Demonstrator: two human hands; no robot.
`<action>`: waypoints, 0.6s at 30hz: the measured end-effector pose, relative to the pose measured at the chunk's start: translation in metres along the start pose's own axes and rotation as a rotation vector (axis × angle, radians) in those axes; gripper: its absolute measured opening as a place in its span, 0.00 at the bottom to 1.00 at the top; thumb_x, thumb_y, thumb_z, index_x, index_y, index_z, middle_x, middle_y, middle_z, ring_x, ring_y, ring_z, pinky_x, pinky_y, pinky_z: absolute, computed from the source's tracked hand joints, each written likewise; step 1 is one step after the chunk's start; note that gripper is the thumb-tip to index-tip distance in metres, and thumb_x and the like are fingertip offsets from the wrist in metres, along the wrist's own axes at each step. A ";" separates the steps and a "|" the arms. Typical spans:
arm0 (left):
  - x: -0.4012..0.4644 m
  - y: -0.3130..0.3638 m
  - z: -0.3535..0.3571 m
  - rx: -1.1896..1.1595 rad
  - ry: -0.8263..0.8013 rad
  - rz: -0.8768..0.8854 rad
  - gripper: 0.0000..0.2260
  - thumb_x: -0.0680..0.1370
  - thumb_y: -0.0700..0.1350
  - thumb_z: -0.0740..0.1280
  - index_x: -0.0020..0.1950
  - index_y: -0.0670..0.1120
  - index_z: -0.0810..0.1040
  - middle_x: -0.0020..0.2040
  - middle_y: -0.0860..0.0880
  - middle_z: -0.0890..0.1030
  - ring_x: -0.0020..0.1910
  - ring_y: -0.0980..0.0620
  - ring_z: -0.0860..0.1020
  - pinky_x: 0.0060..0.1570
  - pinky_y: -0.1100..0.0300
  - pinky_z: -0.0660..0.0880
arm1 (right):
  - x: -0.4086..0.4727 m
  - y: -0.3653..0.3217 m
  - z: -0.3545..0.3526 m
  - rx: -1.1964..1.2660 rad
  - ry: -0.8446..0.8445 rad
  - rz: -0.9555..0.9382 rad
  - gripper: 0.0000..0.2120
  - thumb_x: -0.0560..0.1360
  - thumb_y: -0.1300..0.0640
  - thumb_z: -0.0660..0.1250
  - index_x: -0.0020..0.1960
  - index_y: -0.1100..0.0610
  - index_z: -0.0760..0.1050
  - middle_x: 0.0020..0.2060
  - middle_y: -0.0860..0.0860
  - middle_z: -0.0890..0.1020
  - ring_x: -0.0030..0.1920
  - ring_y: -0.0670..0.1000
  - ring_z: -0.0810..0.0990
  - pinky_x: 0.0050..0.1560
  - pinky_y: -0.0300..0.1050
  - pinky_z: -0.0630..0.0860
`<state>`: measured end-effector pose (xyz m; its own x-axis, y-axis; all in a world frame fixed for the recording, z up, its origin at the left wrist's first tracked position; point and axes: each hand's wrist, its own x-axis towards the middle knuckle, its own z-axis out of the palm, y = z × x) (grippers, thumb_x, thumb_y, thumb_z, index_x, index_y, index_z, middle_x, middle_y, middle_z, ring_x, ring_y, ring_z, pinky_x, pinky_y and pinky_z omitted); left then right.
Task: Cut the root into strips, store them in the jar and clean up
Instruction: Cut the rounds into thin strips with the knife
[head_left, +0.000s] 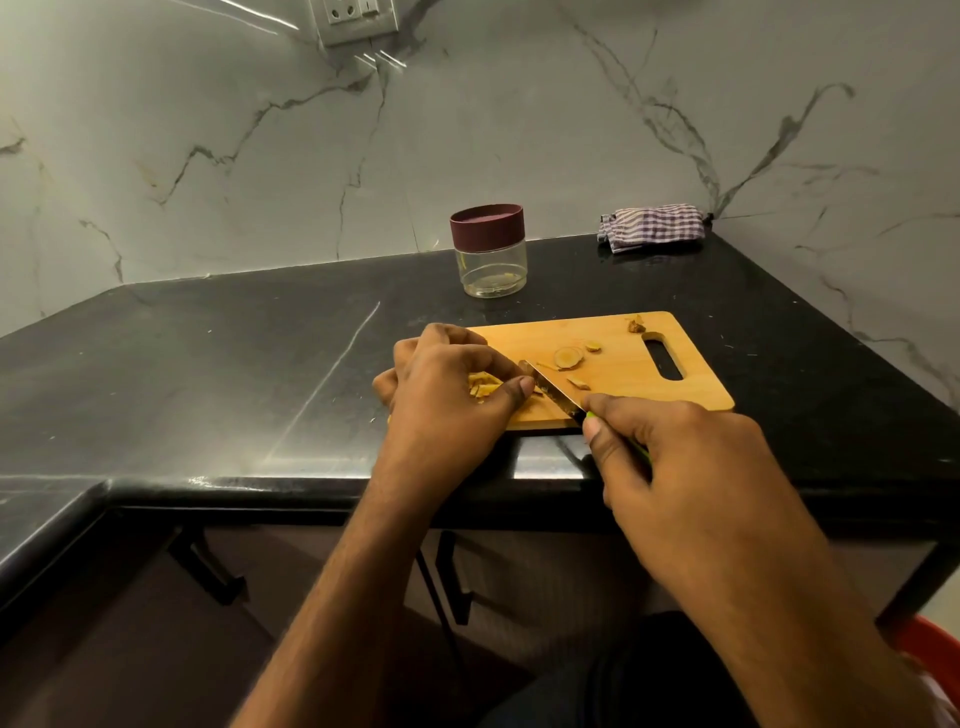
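Observation:
A wooden cutting board (660, 387) lies on the black counter. My left hand (447, 389) curls round several yellow root strips (480, 387) at the board's left end. My right hand (670, 457) grips a green-handled knife (553, 392); its blade points up-left and its tip lies close to my left thumb. Round root slices (567, 357) and small offcuts (635, 326) lie further right on the board. Behind the board stands a clear jar (488, 252) with a maroon lid on it and a few pieces at its bottom.
A checked cloth (652, 226) lies bunched at the back right against the marble wall. The black counter (208, 364) stretches left and wraps round toward me. A wall socket (356, 15) sits at the top. Something red (930, 644) shows at the lower right.

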<state>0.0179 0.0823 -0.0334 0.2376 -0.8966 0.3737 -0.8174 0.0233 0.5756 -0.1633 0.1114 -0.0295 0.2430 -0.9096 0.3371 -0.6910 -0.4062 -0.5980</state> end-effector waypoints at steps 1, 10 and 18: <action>0.000 0.000 0.000 0.015 -0.004 -0.003 0.03 0.73 0.58 0.74 0.42 0.62 0.81 0.63 0.58 0.72 0.69 0.53 0.62 0.68 0.43 0.61 | 0.000 0.000 0.000 -0.005 -0.002 0.000 0.18 0.79 0.43 0.55 0.68 0.40 0.70 0.40 0.41 0.78 0.43 0.42 0.77 0.44 0.34 0.74; 0.003 0.004 -0.002 0.072 -0.030 -0.027 0.04 0.74 0.59 0.73 0.45 0.61 0.83 0.63 0.57 0.72 0.69 0.53 0.62 0.60 0.53 0.53 | -0.001 -0.002 0.002 -0.052 0.015 0.005 0.17 0.80 0.44 0.55 0.67 0.41 0.71 0.50 0.42 0.80 0.45 0.42 0.74 0.45 0.36 0.73; 0.005 0.006 -0.002 0.081 -0.054 -0.023 0.07 0.74 0.59 0.73 0.38 0.63 0.78 0.62 0.57 0.70 0.70 0.53 0.61 0.59 0.53 0.52 | 0.014 -0.005 0.016 -0.124 0.004 -0.020 0.16 0.81 0.46 0.55 0.67 0.42 0.70 0.51 0.43 0.80 0.40 0.43 0.68 0.35 0.29 0.65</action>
<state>0.0158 0.0785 -0.0267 0.2294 -0.9192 0.3201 -0.8526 -0.0311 0.5217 -0.1458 0.0994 -0.0334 0.2549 -0.9010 0.3510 -0.7650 -0.4099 -0.4967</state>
